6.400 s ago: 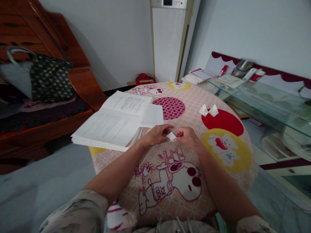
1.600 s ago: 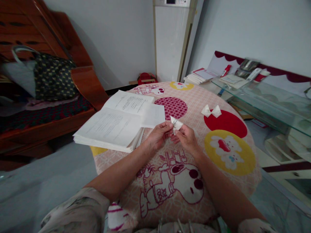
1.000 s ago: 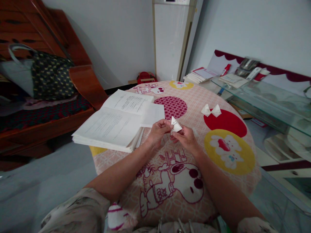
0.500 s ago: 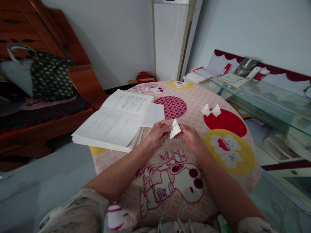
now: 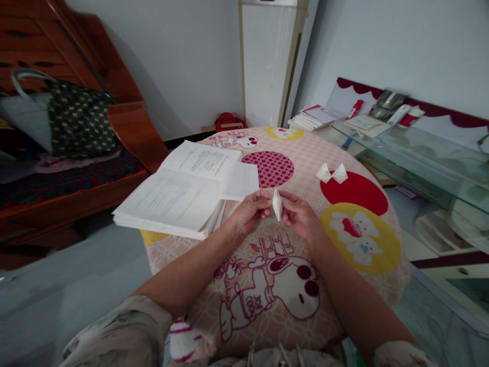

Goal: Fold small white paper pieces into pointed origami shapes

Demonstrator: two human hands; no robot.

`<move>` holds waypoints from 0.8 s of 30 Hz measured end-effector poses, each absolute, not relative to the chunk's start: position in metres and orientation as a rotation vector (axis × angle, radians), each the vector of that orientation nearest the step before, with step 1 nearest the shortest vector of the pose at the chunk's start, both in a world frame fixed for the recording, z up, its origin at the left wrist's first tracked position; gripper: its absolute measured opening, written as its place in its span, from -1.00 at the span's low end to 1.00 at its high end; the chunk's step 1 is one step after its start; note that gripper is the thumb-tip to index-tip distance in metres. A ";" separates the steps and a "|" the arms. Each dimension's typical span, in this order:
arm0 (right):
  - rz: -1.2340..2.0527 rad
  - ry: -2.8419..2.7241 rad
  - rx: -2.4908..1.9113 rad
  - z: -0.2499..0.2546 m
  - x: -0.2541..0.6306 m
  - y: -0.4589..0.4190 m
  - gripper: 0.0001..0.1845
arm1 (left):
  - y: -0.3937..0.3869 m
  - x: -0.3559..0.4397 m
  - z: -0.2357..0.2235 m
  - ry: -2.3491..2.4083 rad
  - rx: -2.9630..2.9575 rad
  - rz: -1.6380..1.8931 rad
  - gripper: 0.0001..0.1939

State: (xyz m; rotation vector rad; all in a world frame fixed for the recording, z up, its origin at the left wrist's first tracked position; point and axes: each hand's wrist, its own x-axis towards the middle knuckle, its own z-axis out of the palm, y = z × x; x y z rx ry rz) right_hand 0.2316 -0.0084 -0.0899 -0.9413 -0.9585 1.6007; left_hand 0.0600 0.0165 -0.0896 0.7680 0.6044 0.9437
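A small piece of folded white paper [image 5: 277,205], narrow and pointed at both ends, is held up above the table between my two hands. From its left side my left hand [image 5: 251,210] pinches it with thumb and fingers. My right hand [image 5: 299,214] grips the opposite side, thumb on top and fingers curled below. Two pointed folded paper pieces [image 5: 332,174] stand on the tablecloth beyond my right hand, by the red oval. To the left lies a thick open book [image 5: 171,191], with a loose white sheet [image 5: 240,181] on its right edge.
The round table has a pink patterned tablecloth [image 5: 267,316]. On the right is a glass shelf [image 5: 424,158] with papers and a red cup [image 5: 411,116]. A wooden bench [image 5: 139,130] with a dark patterned bag [image 5: 80,117] stands on the left, and a tall white cabinet [image 5: 267,61] behind.
The folded paper has gone from a flat triangular face towards me to a narrow pointed shape. My right thumb and fingers have shifted around it; the other things have stayed put.
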 end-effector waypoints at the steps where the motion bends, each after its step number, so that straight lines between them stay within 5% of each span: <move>1: 1.599 -0.936 -0.941 -0.090 0.231 -0.008 -0.53 | 0.017 0.060 -0.090 0.597 0.758 0.942 -0.67; 14: 1.516 -0.906 -0.882 -0.089 0.231 -0.008 -0.67 | 0.019 0.056 -0.084 0.668 0.594 0.948 -0.84; 24: 1.390 -0.907 -0.999 -0.085 0.227 -0.010 -0.71 | 0.018 0.055 -0.084 0.636 0.600 0.931 -0.74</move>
